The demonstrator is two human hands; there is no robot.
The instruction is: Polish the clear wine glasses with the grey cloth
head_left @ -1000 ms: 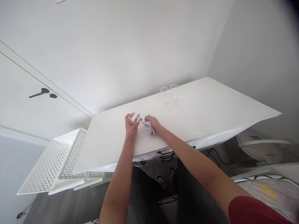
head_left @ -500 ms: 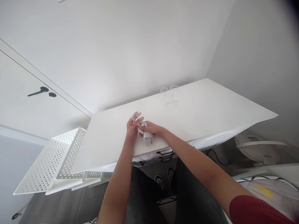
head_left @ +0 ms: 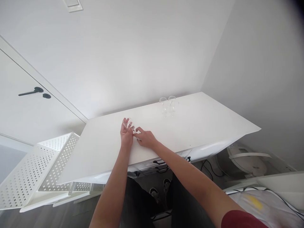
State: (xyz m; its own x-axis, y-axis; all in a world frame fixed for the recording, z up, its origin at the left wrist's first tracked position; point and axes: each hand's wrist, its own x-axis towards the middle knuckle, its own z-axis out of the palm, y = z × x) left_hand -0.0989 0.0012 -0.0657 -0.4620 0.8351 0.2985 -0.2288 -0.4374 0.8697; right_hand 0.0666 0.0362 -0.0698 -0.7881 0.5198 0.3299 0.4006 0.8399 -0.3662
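Observation:
A clear stemmed glass [head_left: 127, 121] is tilted over the white tabletop [head_left: 99, 148]. My left hand [head_left: 126, 134] wraps round its bowl, with fingers showing through and behind the glass. The fingertips of my right hand [head_left: 145, 138] pinch the stem or foot end, on the right of my left hand; which part exactly is hard to make out. Farther back, towards the wall, several clear stemmed glasses [head_left: 163, 106] stand close together, their outlines faint against the white.
A white perforated rack [head_left: 30, 171] adjoins the table's left end. Dark drawer handles [head_left: 159, 162] lie below the front edge. At the right are a white rounded appliance [head_left: 249, 161] and a pale cushion-like item [head_left: 266, 205]. A door handle [head_left: 32, 91] is at the left.
The light cloth seen in my right hand is out of sight now. My right fingers have moved onto the glass's lower end. The whole view has shifted slightly.

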